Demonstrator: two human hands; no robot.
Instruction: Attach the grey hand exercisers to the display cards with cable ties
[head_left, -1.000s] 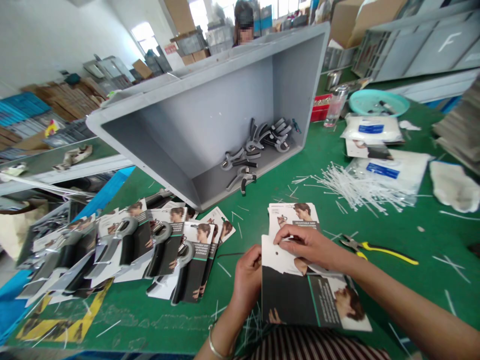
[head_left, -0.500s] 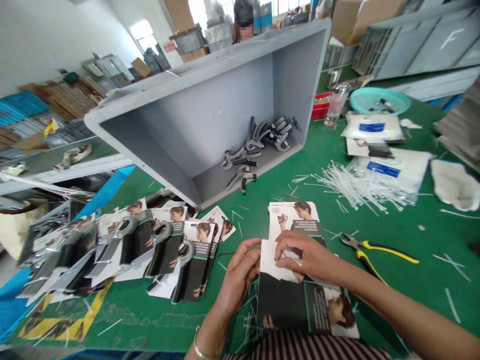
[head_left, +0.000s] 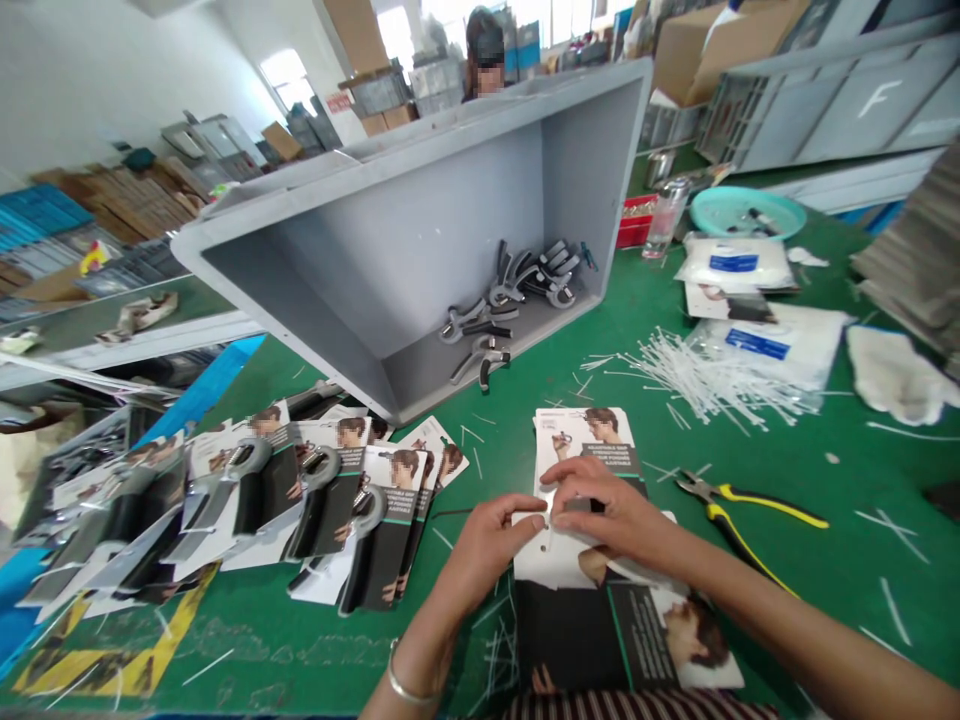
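A printed packaging card (head_left: 566, 625) lies at the table's front edge, dark below with a white upper part that has a small hole. Over the white part, my left hand (head_left: 484, 550) and my right hand (head_left: 611, 510) meet fingertip to fingertip. Both are closed in a pinch on a thin white cable tie (head_left: 550, 512), mostly covered by the fingers. Just beyond them is a stack of similar cards (head_left: 577, 430), partly behind my right hand. To the left lie several cards with black-and-grey hand grips (head_left: 367, 530) on them.
A grey crate (head_left: 450, 240) on its side holds several loose hand grips (head_left: 525, 275). Right of my hands are yellow-handled pliers (head_left: 739, 500), a heap of white cable ties (head_left: 697, 375), plastic bags (head_left: 795, 345) and a white glove (head_left: 896, 375). A person (head_left: 486, 55) is behind the crate.
My left hand has left the card's edge and come in to meet my right fingertips. The upper part of the card shows more now, with its hole visible.
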